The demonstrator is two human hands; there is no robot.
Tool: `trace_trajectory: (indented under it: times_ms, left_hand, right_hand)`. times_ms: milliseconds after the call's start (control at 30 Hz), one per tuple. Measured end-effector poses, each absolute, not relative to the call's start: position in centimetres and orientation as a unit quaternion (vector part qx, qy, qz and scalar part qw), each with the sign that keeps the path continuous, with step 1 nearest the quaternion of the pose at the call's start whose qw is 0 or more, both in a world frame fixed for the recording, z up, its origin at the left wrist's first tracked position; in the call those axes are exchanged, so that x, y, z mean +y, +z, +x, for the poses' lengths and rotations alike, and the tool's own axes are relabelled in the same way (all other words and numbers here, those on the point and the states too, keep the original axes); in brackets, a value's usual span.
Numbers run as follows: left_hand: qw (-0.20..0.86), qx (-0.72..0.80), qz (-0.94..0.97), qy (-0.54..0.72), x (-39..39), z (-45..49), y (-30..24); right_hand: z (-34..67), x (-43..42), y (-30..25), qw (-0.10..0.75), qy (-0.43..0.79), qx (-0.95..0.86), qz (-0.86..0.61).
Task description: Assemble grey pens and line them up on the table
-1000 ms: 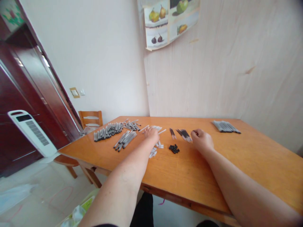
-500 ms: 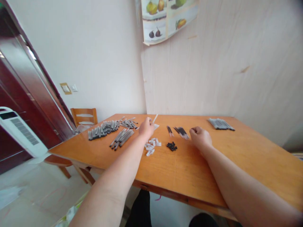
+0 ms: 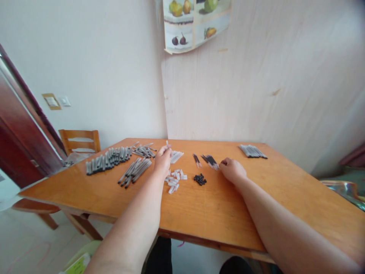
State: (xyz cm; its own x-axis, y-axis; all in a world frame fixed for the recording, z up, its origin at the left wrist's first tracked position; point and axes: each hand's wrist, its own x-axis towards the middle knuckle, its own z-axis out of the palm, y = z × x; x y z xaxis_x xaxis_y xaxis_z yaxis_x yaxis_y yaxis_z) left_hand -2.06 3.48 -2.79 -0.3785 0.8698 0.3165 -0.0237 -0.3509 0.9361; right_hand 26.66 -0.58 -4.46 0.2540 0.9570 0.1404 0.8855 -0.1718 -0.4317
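Note:
My left hand (image 3: 163, 158) is closed round a whitish pen barrel (image 3: 167, 143), whose end sticks up above the fingers. Beside that hand lies a row of white pen barrels (image 3: 177, 156), with translucent pen caps (image 3: 174, 180) nearer me. My right hand (image 3: 232, 169) rests on the table, fingers bent together at the tips of a bundle of black pen refills (image 3: 210, 160); whatever they pinch is hidden. Several other refills (image 3: 197, 160) lie just left of the bundle. In front of them sits a small heap of black plugs (image 3: 200, 179).
Grey pens with black ends lie in a long row (image 3: 108, 160) and a loose pile (image 3: 135, 172) on the left, with another pile (image 3: 144, 150) behind. A further row of pens (image 3: 253, 151) lies at the back right. A wooden chair (image 3: 80, 141) stands beyond the table's left side.
The barrel in my left hand has gone from slanting outward to nearly upright. My right hand has come to the refills' tips. The view has turned slightly right.

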Motion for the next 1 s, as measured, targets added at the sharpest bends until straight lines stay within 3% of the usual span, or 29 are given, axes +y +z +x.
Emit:
trace_trajectory:
  times_ms: [467,1000]
  left_hand:
    - [0.194,0.494,0.508,0.678,4.3,-2.5,-3.2]
    - [0.172,0.495,0.511,0.682,4.4,-2.8,-3.1]
  right_hand:
    - [26.3,-0.4,-4.8,0.167,0.061,-0.604,-0.777]
    - [26.7,-0.3,-4.3,0.162,0.072,-0.591,-0.787]
